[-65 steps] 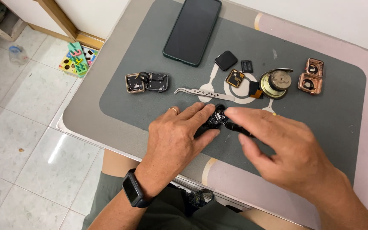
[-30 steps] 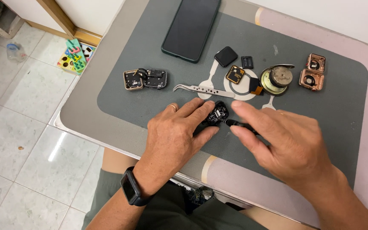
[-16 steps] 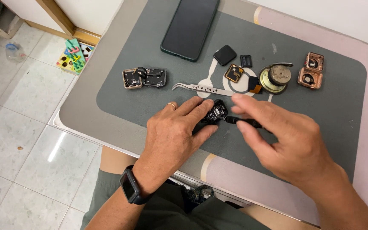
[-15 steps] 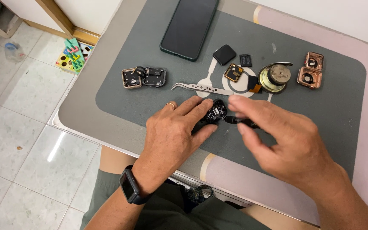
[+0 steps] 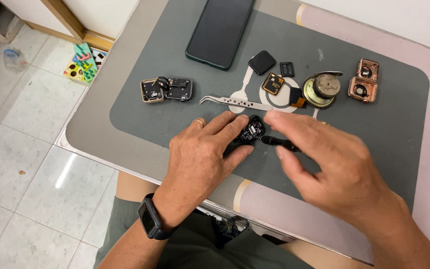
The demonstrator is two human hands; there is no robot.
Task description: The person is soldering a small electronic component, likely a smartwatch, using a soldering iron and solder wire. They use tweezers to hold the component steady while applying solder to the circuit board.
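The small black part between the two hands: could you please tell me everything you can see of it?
The small black part is a dark, glossy, roughly square piece lying on the grey mat, just below the silver tweezers. The left hand pins it with its fingertips, covering its left edge. A thin black tool, under the right hand, meets its right side. Its inner detail is too small to make out.

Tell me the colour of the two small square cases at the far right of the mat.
Copper-coloured cases, rose-gold in tone, seen in the head view.
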